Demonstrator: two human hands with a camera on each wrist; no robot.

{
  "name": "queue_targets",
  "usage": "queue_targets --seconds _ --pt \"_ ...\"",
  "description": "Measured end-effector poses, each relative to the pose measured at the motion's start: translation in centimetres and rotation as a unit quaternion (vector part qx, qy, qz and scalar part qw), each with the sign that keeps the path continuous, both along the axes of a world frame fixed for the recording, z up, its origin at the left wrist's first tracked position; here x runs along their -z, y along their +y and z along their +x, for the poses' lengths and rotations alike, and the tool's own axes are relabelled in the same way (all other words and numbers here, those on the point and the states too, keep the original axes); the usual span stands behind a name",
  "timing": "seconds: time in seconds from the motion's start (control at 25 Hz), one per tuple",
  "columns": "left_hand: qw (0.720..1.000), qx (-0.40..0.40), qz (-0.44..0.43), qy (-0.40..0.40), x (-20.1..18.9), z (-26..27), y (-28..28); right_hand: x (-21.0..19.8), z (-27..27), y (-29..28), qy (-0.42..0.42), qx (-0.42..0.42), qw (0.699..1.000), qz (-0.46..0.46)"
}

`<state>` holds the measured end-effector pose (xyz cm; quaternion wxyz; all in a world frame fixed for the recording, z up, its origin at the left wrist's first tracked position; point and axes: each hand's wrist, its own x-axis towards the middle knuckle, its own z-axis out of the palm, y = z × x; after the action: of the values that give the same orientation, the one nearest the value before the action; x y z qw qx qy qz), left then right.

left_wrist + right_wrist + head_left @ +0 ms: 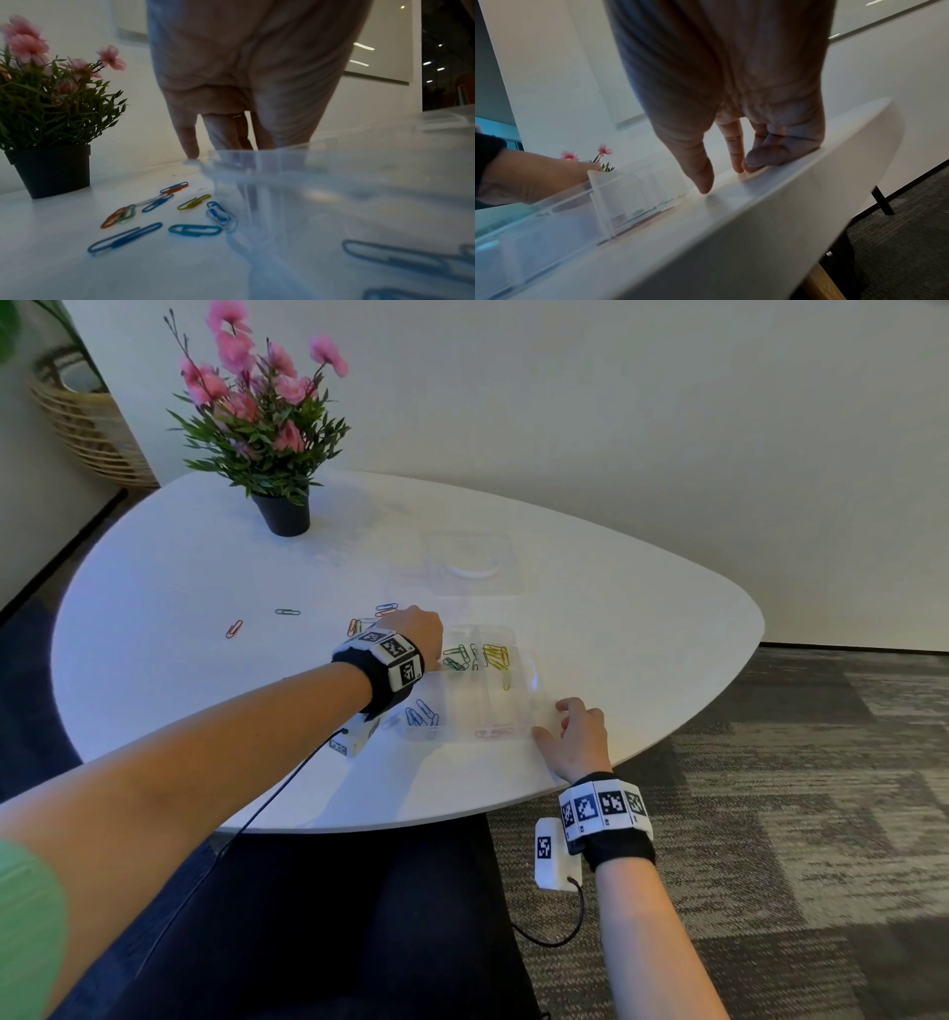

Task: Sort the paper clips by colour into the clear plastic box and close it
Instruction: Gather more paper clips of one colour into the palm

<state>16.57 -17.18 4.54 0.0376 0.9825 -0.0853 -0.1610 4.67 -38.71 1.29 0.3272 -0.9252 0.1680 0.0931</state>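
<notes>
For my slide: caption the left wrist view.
Left hand reaches behind the clear plastic box; loose paper clips await sorting.

Clips (195,230) loose left of box (513,711), others inside; lid (472,562) seemingly behind.

Soft even daylight in the head view; wrist views dim, bluish, blurred up close

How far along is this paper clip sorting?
Partly done. Green clips and yellow clips already lie in separate compartments of the clear box, and blue clips in another. In hand: the left hand reaches down at the box's far left side, while the right hand rests by its near corner. Left: loose clips on the table, and the lid lying behind the box.
</notes>
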Motion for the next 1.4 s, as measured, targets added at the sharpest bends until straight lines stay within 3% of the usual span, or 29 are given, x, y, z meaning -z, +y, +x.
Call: queue_targets --seconds 0.52,0.64,0.76,0.92,1.0,1.12,1.24,1.4 --pt "0.998 0.009 -0.021 0.053 -0.6 -1.0 -0.3 -0.1 -0.1 0.1 0.006 0.004 1.000 -0.003" --pt "0.994 -0.012 -0.111 0.003 -1.9 -1.3 0.9 -0.5 -0.2 -0.1 0.008 0.004 1.000 0.009" --pt "0.965 -0.073 -0.246 -0.049 -3.5 -2.4 2.2 -1.9 -0.3 -0.5 -0.017 0.012 0.999 0.039" --pt "0.924 -0.090 -0.371 -0.007 -5.0 -4.9 2.3 -4.4 -0.2 0.7 -0.182 0.035 0.975 0.120" --pt "0.903 -0.078 -0.421 0.025 -5.3 -5.8 1.7 -5.4 0.2 2.2 -0.205 0.014 0.956 0.209" --pt "0.913 -0.027 -0.407 0.029 -5.3 -6.4 0.9 -6.1 1.1 4.6 -0.198 -0.028 0.933 0.299" --pt "0.936 0.011 -0.350 0.026 -5.3 -6.9 0.2 -6.1 1.6 5.9 -0.226 -0.061 0.932 0.278" --pt "0.923 -0.022 -0.383 0.036 -5.0 -7.0 0.1 -5.7 1.9 5.8 -0.239 -0.025 0.925 0.295"
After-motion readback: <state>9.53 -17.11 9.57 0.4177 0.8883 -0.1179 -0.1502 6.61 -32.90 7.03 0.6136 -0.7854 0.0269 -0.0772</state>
